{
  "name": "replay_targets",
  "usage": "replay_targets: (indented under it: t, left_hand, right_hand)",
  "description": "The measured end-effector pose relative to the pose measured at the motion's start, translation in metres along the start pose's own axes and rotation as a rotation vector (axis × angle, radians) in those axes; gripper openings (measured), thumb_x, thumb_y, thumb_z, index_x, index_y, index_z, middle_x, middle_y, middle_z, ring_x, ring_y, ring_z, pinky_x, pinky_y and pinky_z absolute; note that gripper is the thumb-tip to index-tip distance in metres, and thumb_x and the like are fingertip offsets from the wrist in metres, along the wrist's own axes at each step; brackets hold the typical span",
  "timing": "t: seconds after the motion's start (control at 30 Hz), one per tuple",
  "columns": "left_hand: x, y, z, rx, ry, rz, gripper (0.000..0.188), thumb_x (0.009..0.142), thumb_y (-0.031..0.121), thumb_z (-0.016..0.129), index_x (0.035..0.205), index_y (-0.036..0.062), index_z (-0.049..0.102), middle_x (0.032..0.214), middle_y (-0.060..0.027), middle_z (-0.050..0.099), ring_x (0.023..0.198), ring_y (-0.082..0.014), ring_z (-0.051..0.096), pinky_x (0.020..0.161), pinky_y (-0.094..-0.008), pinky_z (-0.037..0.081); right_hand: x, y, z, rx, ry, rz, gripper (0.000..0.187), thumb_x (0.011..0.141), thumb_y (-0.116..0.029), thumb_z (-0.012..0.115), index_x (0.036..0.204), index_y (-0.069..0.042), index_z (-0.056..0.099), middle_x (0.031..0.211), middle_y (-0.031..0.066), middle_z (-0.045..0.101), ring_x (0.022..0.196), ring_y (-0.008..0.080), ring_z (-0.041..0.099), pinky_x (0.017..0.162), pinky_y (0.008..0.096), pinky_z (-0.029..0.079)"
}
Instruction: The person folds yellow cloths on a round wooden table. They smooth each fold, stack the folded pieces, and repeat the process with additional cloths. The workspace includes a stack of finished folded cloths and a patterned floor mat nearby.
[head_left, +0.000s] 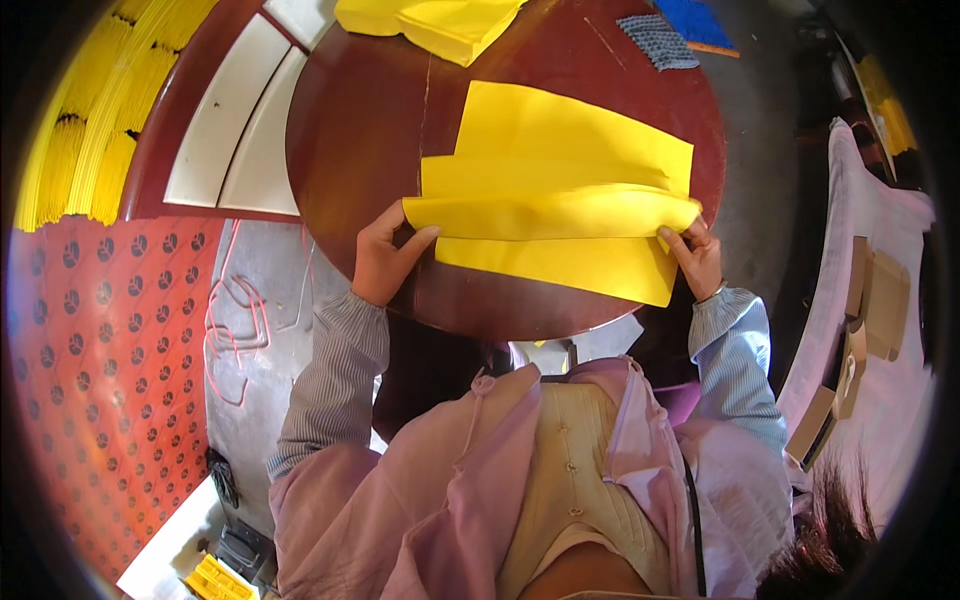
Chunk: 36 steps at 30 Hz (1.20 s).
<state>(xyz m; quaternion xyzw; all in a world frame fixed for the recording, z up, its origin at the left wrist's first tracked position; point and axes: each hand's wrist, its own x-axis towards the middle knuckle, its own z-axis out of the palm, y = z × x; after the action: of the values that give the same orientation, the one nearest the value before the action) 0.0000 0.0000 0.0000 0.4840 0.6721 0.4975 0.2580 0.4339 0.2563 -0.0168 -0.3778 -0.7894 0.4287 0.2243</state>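
Observation:
A thin, smooth yellow sheet (545, 213) is bent over into a long rounded fold near the front of the round table. My left hand (390, 252) pinches its left end between thumb and fingers. At the right end, my right hand (697, 256) grips the same sheet, with the thumb in front and the fingers partly hidden behind. Beneath it lies another flat yellow piece (560, 272), whose near part sticks out toward me; a wide yellow panel (570, 122) spreads out behind the fold. Whether these are separate layers I cannot tell.
The dark red round table (350, 130) also carries a yellow stack (430, 25) at the far edge and a grey textured cloth (657, 42) at the far right. Yellow bundles (90, 110) fill the upper left. Cardboard boxes (885, 305) lie on pale cloth at right. Red cable (240, 320) trails on the floor.

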Motion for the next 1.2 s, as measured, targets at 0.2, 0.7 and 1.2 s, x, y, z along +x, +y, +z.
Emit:
replay_targets:
  t: [0.2,0.7,1.2]
  left_hand:
    - [0.026,0.019,0.012,0.002,0.039,-0.192,0.025,0.096,0.010,0.075,0.118,-0.0009,0.070,0.094,-0.0090,0.075,0.082,-0.0128,0.068,0.076,-0.0275,0.055]
    - [0.042,0.028,0.028,0.329,0.159,-0.140,0.055,0.084,0.004,0.080,0.132,0.0011,0.054,0.073,-0.0119,0.067,0.063,-0.0221,0.066,0.062,-0.0318,0.052]
    - [0.047,0.061,0.104,0.606,0.102,0.332,0.055,0.095,0.017,0.072,0.147,0.0085,0.056,0.149,-0.0187,0.056,0.144,-0.0381,0.048,0.123,-0.0582,0.028]
  right_hand:
    - [0.007,-0.020,0.007,0.209,0.137,0.177,0.020,0.097,-0.011,0.079,0.115,-0.002,0.076,0.109,0.0048,0.080,0.100,0.0123,0.072,0.111,0.0333,0.046]
    - [0.008,-0.034,0.014,0.047,0.231,0.200,0.042,0.092,-0.011,0.079,0.122,-0.014,0.050,0.086,0.0046,0.073,0.073,0.0144,0.070,0.073,0.0283,0.056]
    - [0.009,-0.042,0.015,-0.004,0.212,0.251,0.046,0.089,-0.013,0.080,0.122,-0.015,0.049,0.084,0.0076,0.073,0.074,0.0202,0.074,0.073,0.0327,0.061]
